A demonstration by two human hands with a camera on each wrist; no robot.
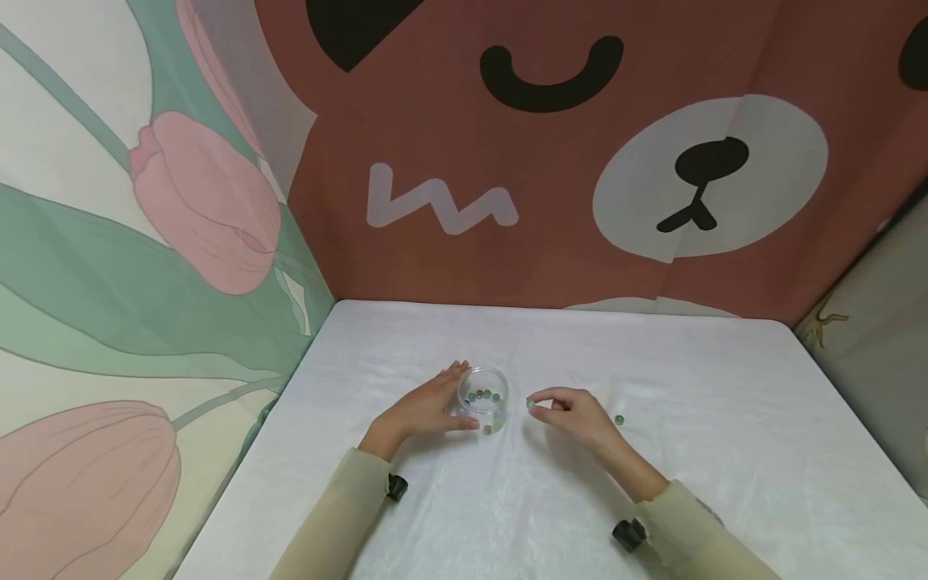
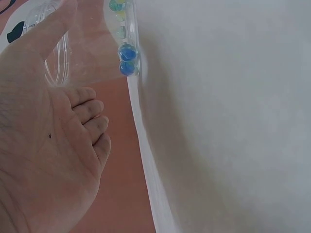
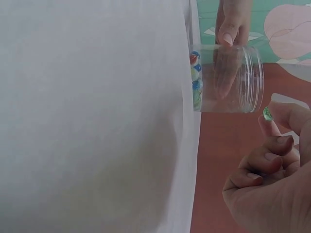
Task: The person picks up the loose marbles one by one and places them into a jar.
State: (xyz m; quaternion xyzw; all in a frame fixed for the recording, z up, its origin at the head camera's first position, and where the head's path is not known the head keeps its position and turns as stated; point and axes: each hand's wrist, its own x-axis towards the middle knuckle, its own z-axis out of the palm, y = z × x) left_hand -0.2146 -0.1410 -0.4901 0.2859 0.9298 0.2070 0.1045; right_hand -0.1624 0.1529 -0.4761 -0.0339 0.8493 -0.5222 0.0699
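Observation:
A clear, lidless jar (image 1: 504, 387) with a threaded rim stands upright on the white cloth, with several glass marbles (image 3: 196, 82) at its bottom. My left hand (image 1: 428, 408) cups the jar's left side. Its thumb lies along the near side and its fingers reach round the far side. To the right of the jar, my right hand (image 1: 576, 415) pinches a small green marble (image 3: 267, 113) between thumb and index finger, apart from the jar and level with its rim in the right wrist view. The other fingers of that hand are curled.
Another green marble (image 1: 619, 420) lies on the cloth just right of my right hand. The white-covered table (image 1: 725, 451) meets a brown printed curtain (image 1: 435, 266) at the back and a tulip-patterned one (image 1: 217, 322) on the left.

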